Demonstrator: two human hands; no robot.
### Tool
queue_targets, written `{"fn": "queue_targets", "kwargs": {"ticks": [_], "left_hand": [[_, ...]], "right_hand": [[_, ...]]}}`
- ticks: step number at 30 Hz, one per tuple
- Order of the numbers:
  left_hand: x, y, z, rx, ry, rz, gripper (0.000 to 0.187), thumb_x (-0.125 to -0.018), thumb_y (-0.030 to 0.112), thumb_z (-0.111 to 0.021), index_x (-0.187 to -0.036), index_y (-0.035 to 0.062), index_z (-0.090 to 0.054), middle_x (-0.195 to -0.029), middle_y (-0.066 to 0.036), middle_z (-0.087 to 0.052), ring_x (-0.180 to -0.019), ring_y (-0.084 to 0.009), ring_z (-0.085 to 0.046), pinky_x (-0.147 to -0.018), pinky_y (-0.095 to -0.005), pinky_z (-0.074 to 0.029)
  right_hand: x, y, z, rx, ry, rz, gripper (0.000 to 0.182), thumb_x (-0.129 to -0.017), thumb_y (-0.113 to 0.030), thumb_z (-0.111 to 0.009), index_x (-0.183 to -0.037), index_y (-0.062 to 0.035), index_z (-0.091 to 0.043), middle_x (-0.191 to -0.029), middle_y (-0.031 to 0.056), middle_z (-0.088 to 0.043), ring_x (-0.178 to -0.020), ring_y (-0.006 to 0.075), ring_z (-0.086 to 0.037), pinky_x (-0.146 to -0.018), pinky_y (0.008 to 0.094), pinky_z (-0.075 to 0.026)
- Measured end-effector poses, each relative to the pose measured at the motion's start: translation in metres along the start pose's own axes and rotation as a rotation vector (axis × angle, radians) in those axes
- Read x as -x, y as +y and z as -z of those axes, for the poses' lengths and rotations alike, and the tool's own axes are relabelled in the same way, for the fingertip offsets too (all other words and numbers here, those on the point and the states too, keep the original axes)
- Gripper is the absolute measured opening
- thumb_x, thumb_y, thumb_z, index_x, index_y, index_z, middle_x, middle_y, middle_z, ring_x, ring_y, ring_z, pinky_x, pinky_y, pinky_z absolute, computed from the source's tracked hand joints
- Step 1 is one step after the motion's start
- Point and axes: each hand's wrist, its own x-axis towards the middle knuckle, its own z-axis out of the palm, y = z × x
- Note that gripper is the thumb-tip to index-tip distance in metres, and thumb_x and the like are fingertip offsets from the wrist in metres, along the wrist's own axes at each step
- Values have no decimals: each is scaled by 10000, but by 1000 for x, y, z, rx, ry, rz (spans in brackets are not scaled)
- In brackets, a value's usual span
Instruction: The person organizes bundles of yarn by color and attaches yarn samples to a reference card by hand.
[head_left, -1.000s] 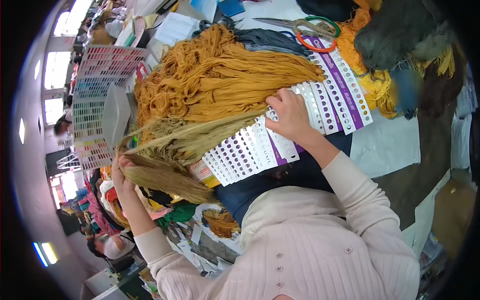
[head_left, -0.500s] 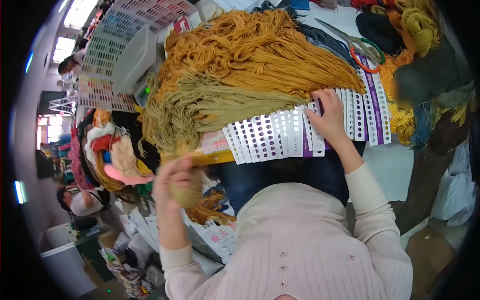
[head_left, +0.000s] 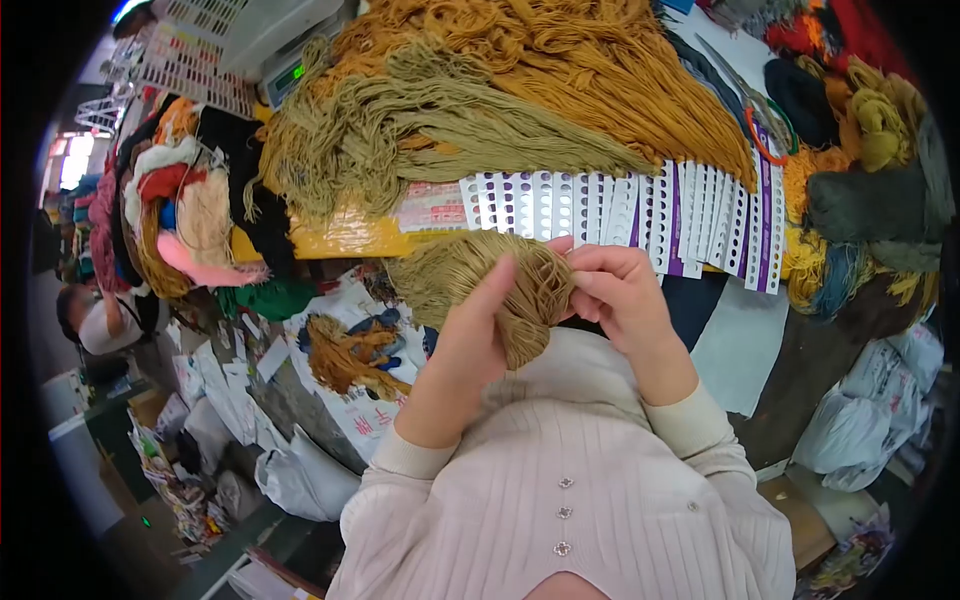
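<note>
A bundle of olive-tan thread (head_left: 455, 270) hangs in front of my body, above my lap. My left hand (head_left: 475, 325) is closed around it, with the thumb lying along its near side. At the bundle's looped right end, my right hand (head_left: 615, 290) pinches some of the strands, its fingertips pressed together. Beyond both hands lies a row of white cards punched with holes (head_left: 540, 205), some with purple strips. A heap of olive thread (head_left: 450, 135) rests over the cards' far edge, and a larger heap of orange-brown thread (head_left: 560, 65) lies behind it.
Large scissors (head_left: 745, 90) lie at the far right beside more thread skeins (head_left: 870, 200). A scale with a green display (head_left: 295, 75) stands at the far left. Coloured skeins (head_left: 190, 195) hang left. White plastic bags (head_left: 850, 410) sit low right; another person (head_left: 95, 320) is far left.
My left hand has brought the thread bundle from the left to the middle. My right hand has left the cards and come back to pinch the bundle's end. The view has tilted downward.
</note>
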Motion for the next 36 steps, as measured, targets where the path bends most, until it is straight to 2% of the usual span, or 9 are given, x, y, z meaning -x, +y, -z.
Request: {"fn": "queue_targets", "kwargs": {"ticks": [2, 5, 8, 20, 23, 26, 29, 32, 36], "left_hand": [[3, 2, -1, 149, 90, 11, 375, -866, 217, -345, -1128, -49, -390, -1017, -115, -505, -868, -167, -524, -755, -288, -436], [4, -9, -6, -288, 109, -159, 306, -849, 152, -391, -1061, -61, -448, -1003, -120, -516, -862, -166, -533, -742, -286, -448], [2, -8, 1, -16, 112, -32, 245, -819, 88, -442, -1007, -62, -487, -1005, -126, -516, -858, -163, -537, -748, -279, -445], [-3, -13, 10, 50, 12, -42, 250, -800, 92, -471, -1002, -54, -490, -969, -135, -529, -854, -191, -533, -752, -306, -437], [-4, -18, 10, 61, 76, -85, 237, -807, 113, -470, -975, -50, -509, -962, -137, -532, -853, -190, -532, -743, -300, -440], [-5, -15, 15, 72, -78, -89, 233, -816, 120, -457, -970, -45, -513, -955, -130, -536, -860, -189, -530, -746, -302, -440], [1, -12, 9, -26, 20, -48, 261, -834, 144, -420, -999, -45, -491, -989, -127, -520, -890, -193, -516, -770, -323, -427], [0, -12, 8, 61, -71, -40, 299, -851, 165, -373, -1047, -45, -458, -1047, -131, -489, -923, -198, -499, -805, -343, -406], [1, -15, 11, 43, -39, -73, 341, -858, 184, -345, -1096, -49, -416, -1098, -136, -453, -974, -200, -467, -828, -348, -388]], "right_hand": [[0, -3, 0, -30, -19, -6, 106, -731, -13, -512, -779, 54, -577, -585, 54, -537, -462, 72, -464, -405, 183, -338], [4, 4, 0, -27, 16, -18, 107, -734, -8, -501, -767, 54, -582, -592, 69, -547, -438, 81, -462, -381, 190, -327], [6, -1, 2, -140, -38, -5, 105, -735, -5, -500, -758, 58, -581, -583, 72, -546, -418, 84, -458, -366, 193, -325], [7, -2, -2, 136, -27, 21, 89, -717, -1, -545, -779, 49, -586, -556, 41, -528, -399, 42, -400, -356, 159, -283], [7, -2, 1, 71, -63, -9, 81, -725, -8, -536, -785, 34, -570, -587, 36, -525, -420, 37, -380, -370, 158, -267], [7, -8, 1, -161, -82, -112, 52, -740, -28, -522, -770, 13, -535, -616, 24, -508, -448, 34, -359, -391, 158, -262], [10, -3, 7, -169, -168, -95, 23, -748, -25, -496, -745, -6, -484, -597, 20, -464, -444, 43, -335, -369, 160, -270], [9, -6, 0, -202, -25, -123, 37, -759, -39, -490, -739, -8, -486, -552, -6, -421, -442, 35, -335, -374, 158, -278], [6, -8, -3, -172, -48, -122, 76, -758, -46, -501, -795, 16, -524, -539, -14, -423, -420, 26, -318, -368, 150, -274]]}}
